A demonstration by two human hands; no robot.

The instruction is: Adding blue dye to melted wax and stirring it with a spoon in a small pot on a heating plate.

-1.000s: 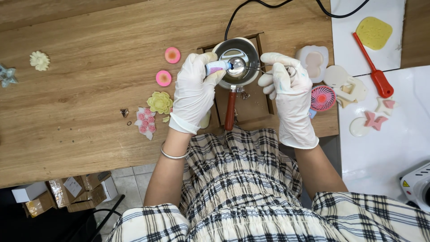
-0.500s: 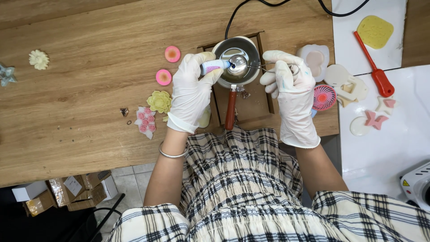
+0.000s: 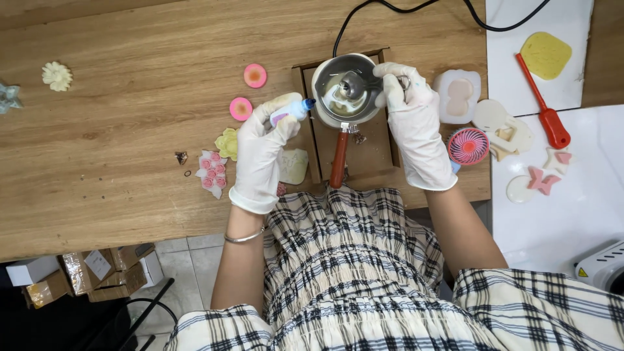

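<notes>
My left hand [image 3: 260, 153], in a white glove, holds a small dropper bottle [image 3: 290, 109] with a blue tip, pointing right, just left of a small steel pot [image 3: 344, 88]. The pot has a reddish wooden handle [image 3: 337, 158] and stands on a wooden tray [image 3: 364, 146]. My right hand [image 3: 411, 123], also gloved, holds a metal spoon [image 3: 354, 83] whose bowl sits inside the pot over pale melted stuff.
Pink round discs [image 3: 255, 75], a yellow-green flower piece [image 3: 227, 143] and a pink rose cluster [image 3: 211, 170] lie left of the tray. Right of it are a pale mould [image 3: 458, 96], a small pink fan [image 3: 468, 145], a red spatula [image 3: 545, 104] and cream shapes. Cardboard boxes [image 3: 97, 270] sit on the floor.
My left hand has drawn the bottle back to the left, off the pot. My right hand has moved closer to the pot and the spoon now dips into it.
</notes>
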